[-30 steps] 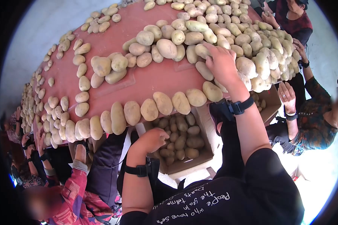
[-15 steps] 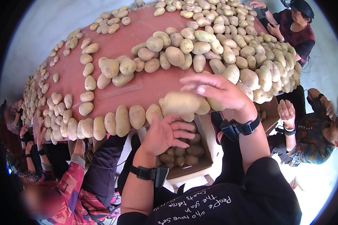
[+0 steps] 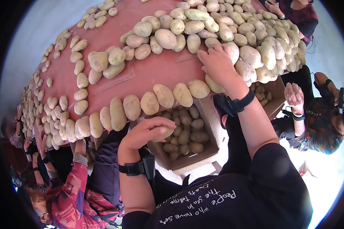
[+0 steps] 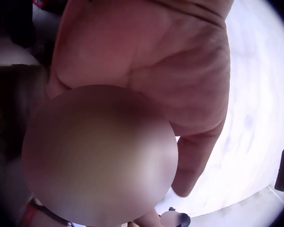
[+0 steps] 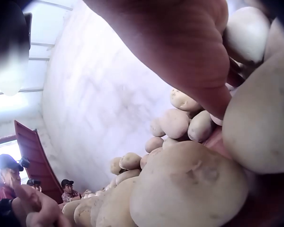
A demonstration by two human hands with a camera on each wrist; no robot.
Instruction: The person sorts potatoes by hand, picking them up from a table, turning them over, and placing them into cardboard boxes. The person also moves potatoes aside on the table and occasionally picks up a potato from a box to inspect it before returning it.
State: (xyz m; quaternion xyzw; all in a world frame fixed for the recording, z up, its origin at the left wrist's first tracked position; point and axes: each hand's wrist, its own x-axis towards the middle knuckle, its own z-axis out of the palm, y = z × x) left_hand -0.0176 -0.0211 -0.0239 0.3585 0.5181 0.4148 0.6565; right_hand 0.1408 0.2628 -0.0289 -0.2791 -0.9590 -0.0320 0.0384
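Observation:
My left hand (image 3: 143, 133) holds a yellowish potato (image 3: 163, 134) between fingers and thumb, over the near left edge of a cardboard box (image 3: 193, 165) of potatoes. In the left wrist view, the palm (image 4: 146, 61) shows above a round blur that hides what lies in the grip. Over the table's near edge, my right hand (image 3: 221, 66) reaches to the edge of the big potato heap (image 3: 252, 38), fingers spread at the nearest potatoes. The right wrist view shows its thumb (image 5: 215, 97) pointing down beside a large potato (image 5: 260, 116); the other fingertips are hidden.
A row of potatoes (image 3: 149, 104) lines the near edge of the red table (image 3: 149, 74). Behind it, more lie in a curved band (image 3: 143, 51). Another box (image 3: 276, 110) stands at right. Other people sit left (image 3: 70, 191) and right (image 3: 321, 129).
Half a second ago a blurred potato was between my hands, the left spread wide. Now the left grips a potato farther left, and the right has moved back up to the heap.

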